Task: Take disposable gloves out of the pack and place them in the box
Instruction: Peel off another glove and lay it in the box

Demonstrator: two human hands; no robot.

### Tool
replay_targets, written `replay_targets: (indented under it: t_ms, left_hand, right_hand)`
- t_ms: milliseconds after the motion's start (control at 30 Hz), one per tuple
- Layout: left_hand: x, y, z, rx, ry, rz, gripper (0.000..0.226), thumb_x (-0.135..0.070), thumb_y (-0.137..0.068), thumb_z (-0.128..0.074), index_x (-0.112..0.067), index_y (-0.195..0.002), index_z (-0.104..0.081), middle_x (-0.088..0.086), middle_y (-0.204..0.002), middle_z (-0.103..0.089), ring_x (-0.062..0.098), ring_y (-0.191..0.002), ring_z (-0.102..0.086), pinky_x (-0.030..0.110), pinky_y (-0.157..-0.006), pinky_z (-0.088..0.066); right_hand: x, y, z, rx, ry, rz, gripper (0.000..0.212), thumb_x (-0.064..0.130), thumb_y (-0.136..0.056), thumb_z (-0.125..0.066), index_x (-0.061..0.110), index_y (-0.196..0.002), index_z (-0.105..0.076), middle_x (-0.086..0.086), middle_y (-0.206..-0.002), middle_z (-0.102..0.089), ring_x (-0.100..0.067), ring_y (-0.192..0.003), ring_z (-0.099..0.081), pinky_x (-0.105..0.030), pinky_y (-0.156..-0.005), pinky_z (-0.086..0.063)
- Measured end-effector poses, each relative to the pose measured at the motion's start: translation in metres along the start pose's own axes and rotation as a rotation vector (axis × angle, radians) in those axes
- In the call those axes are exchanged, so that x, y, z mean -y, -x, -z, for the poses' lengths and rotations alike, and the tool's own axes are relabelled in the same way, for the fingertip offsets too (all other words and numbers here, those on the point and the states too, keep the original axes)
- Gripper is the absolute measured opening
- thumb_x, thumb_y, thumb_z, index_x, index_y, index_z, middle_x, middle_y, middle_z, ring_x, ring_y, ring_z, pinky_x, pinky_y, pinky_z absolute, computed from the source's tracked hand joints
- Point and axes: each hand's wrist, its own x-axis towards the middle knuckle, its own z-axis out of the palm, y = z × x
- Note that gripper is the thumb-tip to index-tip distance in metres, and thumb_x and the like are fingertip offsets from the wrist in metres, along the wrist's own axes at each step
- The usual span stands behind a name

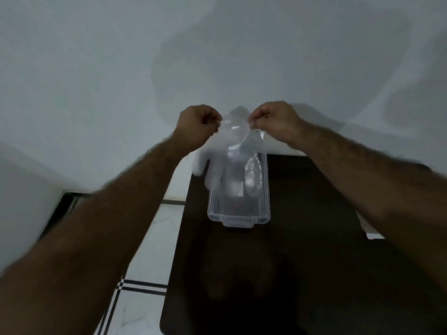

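A: What is held by the hands?

B: A clear disposable glove [217,163] is pinched at its cuff from both sides. The left hand [197,128] is closed on the cuff's 9 o'clock corner, and the right hand [275,122] is closed on the 3 o'clock corner. Both sets of fingers are curled tight into near fists, so the thin plastic is stretched between them.

A: How is the glove hung?

B: Cuff up, fingers down. The glove's fingers are seen dangling toward 7 o'clock, partly past the box's far left corner. The picture is blurred there, so whether the fingertips touch the rim cannot be told.

A: And the box?

B: A clear plastic box [238,217] is set on a dark tabletop [314,238], directly below the hands, at 6 o'clock from them. Its handle lip is turned toward the person. Something clear and crumpled [252,180] is seen at the far end of the box, toward 3 o'clock of the hanging glove; whether it is a glove or a pack cannot be told.

A: What else is shown?

B: A pale wall [121,68] is filled with soft shadows behind the hands. A white tiled floor [154,238] with dark lines is seen at 8 o'clock of the box, beside the tabletop's left edge. Both bare forearms are stretched out from the lower corners.
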Motion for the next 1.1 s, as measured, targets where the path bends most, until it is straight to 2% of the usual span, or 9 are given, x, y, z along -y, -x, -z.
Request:
replay_targets:
  t_ms: [67, 167, 267, 400, 533, 600, 733, 900, 1100]
  left_hand:
    - [0.001, -0.005, -0.003, -0.095, -0.109, -0.128, 0.016, -0.009, -0.095, -0.071, -0.017, -0.104, -0.082, -0.007, -0.087, -0.077, 0.013, -0.081, -0.074, 0.031, -0.087, -0.063]
    - [-0.001, 0.003, -0.005, -0.195, -0.151, -0.303, 0.017, -0.017, -0.101, -0.069, -0.013, -0.111, -0.082, -0.008, -0.095, -0.077, 0.004, -0.082, -0.068, 0.015, -0.081, -0.055]
    - [0.005, 0.024, -0.008, -0.208, -0.144, -0.427, 0.016, -0.016, -0.103, -0.068, -0.01, -0.113, -0.08, -0.001, -0.104, -0.08, 0.013, -0.089, -0.074, 0.022, -0.084, -0.058]
    - [0.027, 0.052, -0.021, -0.154, -0.238, -0.548, 0.017, -0.006, -0.1, -0.072, -0.005, -0.115, -0.079, 0.008, -0.107, -0.081, 0.021, -0.093, -0.075, 0.026, -0.086, -0.057]
    - [0.055, 0.062, -0.039, -0.002, -0.355, -0.547, 0.019, -0.006, -0.098, -0.074, -0.008, -0.116, -0.079, 0.008, -0.107, -0.08, 0.028, -0.094, -0.076, 0.031, -0.083, -0.056]
    - [0.065, 0.063, -0.046, 0.033, -0.381, -0.544, 0.018, -0.005, -0.096, -0.077, -0.008, -0.114, -0.079, 0.009, -0.103, -0.081, 0.031, -0.09, -0.077, 0.031, -0.08, -0.055]
    - [0.081, 0.064, -0.062, 0.092, -0.407, -0.529, 0.016, -0.008, -0.095, -0.074, -0.006, -0.11, -0.079, 0.011, -0.097, -0.082, 0.034, -0.082, -0.076, 0.034, -0.076, -0.056]
    - [0.112, 0.068, -0.08, 0.187, -0.498, -0.502, 0.019, -0.017, -0.096, -0.07, -0.014, -0.112, -0.081, 0.005, -0.092, -0.081, 0.03, -0.08, -0.07, 0.043, -0.075, -0.054]
    - [0.131, 0.073, -0.097, 0.334, -0.636, -0.465, 0.021, -0.025, -0.096, -0.07, -0.019, -0.112, -0.082, 0.004, -0.092, -0.078, 0.029, -0.094, -0.064, 0.044, -0.084, -0.043]
  right_hand:
    - [-0.002, -0.005, 0.005, -0.043, -0.019, 0.038, 0.017, 0.005, -0.084, -0.08, 0.017, -0.096, -0.083, 0.002, -0.086, -0.08, -0.009, -0.083, -0.074, -0.029, -0.084, -0.061]
    - [-0.005, 0.005, 0.012, -0.084, -0.067, 0.109, 0.014, 0.01, -0.089, -0.082, 0.013, -0.102, -0.082, -0.003, -0.095, -0.082, -0.023, -0.093, -0.077, -0.033, -0.088, -0.063]
    - [-0.01, 0.023, 0.013, -0.092, -0.092, 0.214, 0.013, 0.01, -0.092, -0.082, 0.01, -0.106, -0.082, -0.004, -0.101, -0.082, -0.024, -0.098, -0.078, -0.03, -0.093, -0.062]
    - [-0.033, 0.046, 0.005, 0.012, 0.082, 0.317, 0.014, 0.006, -0.096, -0.076, 0.015, -0.106, -0.081, 0.007, -0.102, -0.08, -0.005, -0.096, -0.075, -0.018, -0.09, -0.056]
    - [-0.064, 0.054, -0.009, 0.147, 0.202, 0.278, 0.016, 0.008, -0.097, -0.076, 0.013, -0.111, -0.082, 0.004, -0.108, -0.08, -0.006, -0.1, -0.074, -0.013, -0.08, -0.055]
    - [-0.079, 0.053, -0.017, 0.171, 0.232, 0.273, 0.017, 0.009, -0.096, -0.076, 0.012, -0.112, -0.083, 0.003, -0.109, -0.081, -0.009, -0.1, -0.075, -0.018, -0.078, -0.058]
    - [-0.1, 0.047, -0.033, 0.195, 0.398, 0.275, 0.02, 0.017, -0.097, -0.073, 0.016, -0.114, -0.083, 0.003, -0.109, -0.081, -0.012, -0.1, -0.072, -0.038, -0.089, -0.059]
    - [-0.123, 0.042, -0.052, 0.314, 0.595, 0.343, 0.019, 0.022, -0.099, -0.069, 0.016, -0.111, -0.082, 0.002, -0.11, -0.083, -0.02, -0.098, -0.074, -0.034, -0.099, -0.044]
    - [-0.141, 0.048, -0.078, 0.491, 0.917, 0.317, 0.025, 0.034, -0.104, -0.056, 0.029, -0.12, -0.075, 0.006, -0.116, -0.08, -0.013, -0.111, -0.073, -0.049, -0.128, -0.019]
